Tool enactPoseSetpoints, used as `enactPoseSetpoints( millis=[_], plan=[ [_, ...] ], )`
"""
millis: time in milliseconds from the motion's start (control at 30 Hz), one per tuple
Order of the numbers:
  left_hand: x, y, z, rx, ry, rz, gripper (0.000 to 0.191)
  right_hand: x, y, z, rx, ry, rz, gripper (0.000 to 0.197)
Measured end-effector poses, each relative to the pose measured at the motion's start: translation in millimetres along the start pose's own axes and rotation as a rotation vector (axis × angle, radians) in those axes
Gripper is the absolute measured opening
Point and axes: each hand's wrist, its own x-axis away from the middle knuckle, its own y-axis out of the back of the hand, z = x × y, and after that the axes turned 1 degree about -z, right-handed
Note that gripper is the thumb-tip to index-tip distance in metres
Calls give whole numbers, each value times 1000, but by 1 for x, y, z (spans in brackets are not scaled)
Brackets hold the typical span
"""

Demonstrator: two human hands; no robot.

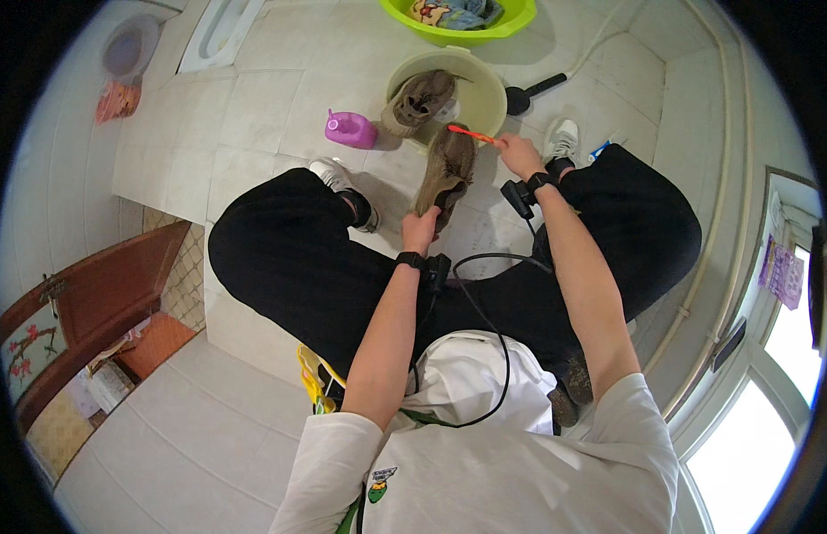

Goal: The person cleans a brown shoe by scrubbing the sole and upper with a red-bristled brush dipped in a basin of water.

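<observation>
My left hand (pixel 420 228) grips a brown lace-up shoe (pixel 449 160) by its heel end. The shoe's toe reaches over the near rim of a pale plastic basin (pixel 495 107). In my right hand (pixel 520 155) is an orange toothbrush (pixel 479 135), its head against the toe of that shoe. A second brown shoe (pixel 423 97) leans inside the basin, with its near end on the left rim. A purple plastic bottle (pixel 351 130) with a handle stands on the tiles left of the basin.
A lime-green basin (pixel 447 33) holding cloth stands beyond the pale one. A black shower head (pixel 518 100) with a hose lies right of it. Pipes (pixel 717 310) run along the right wall. A brown wooden door (pixel 120 287) stands at the left. Black cables (pixel 507 360) hang across my lap.
</observation>
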Motion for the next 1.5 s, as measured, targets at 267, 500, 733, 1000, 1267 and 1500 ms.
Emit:
enactPoseSetpoints(
  millis=[267,500,733,1000,1267,1500],
  plan=[
    [12,-6,-6,70,-3,-34,29,-5,5,-1,77,3,57,28],
    [7,1,-1,56,12,3,33,-3,3,7,144,25,284,31],
    [4,4,-1,96,44,23,33,-4,6,6,160,32,452,29],
    [7,3,-2,112,34,18,30,1,4,8,78,-44,293,30],
    [5,1,3,105,-12,-32,33,5,5,13,23,-50,-10,28],
    [2,1,4,55,43,9,33,-1,2,6,106,-46,88,31]
  ],
)
